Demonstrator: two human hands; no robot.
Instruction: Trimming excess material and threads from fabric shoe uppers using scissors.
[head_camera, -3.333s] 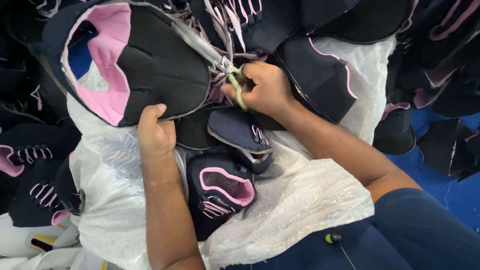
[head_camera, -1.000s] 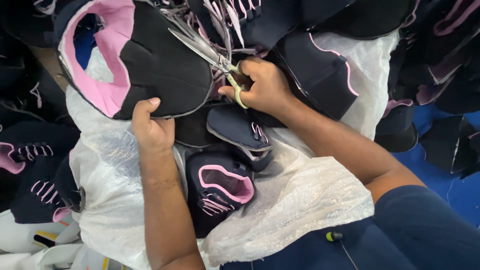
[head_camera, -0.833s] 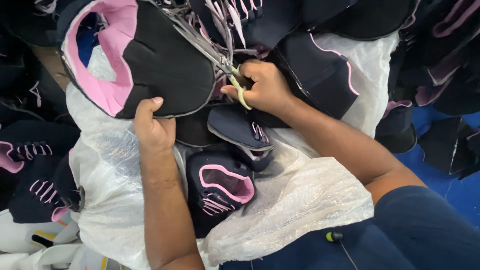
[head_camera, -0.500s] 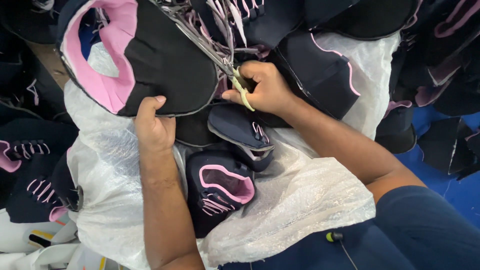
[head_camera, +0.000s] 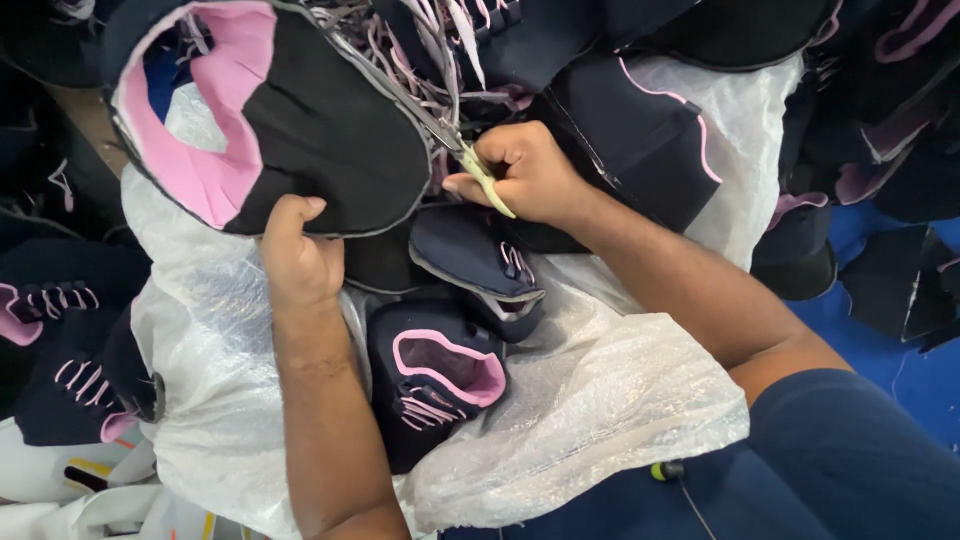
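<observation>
Your left hand (head_camera: 298, 262) pinching shoe upper (head_camera: 300, 120) edge; right hand (head_camera: 530, 175) closed around snips (head_camera: 478, 172), blades at threads (head_camera: 420, 60).

**Pieces piled on the sack**

I see the woven sack (head_camera: 600, 400) spread under everything. One shoe upper (head_camera: 435, 385) lies at its middle, another (head_camera: 480, 265) just behind it, a large upper (head_camera: 300, 130) at the far-left edge, more uppers (head_camera: 60, 370) off the left edge.

Left hand (head_camera: 298, 262) on black-pink shoe upper (head_camera: 290, 130), right hand (head_camera: 530, 175) gripping scissors (head_camera: 470, 165).
</observation>
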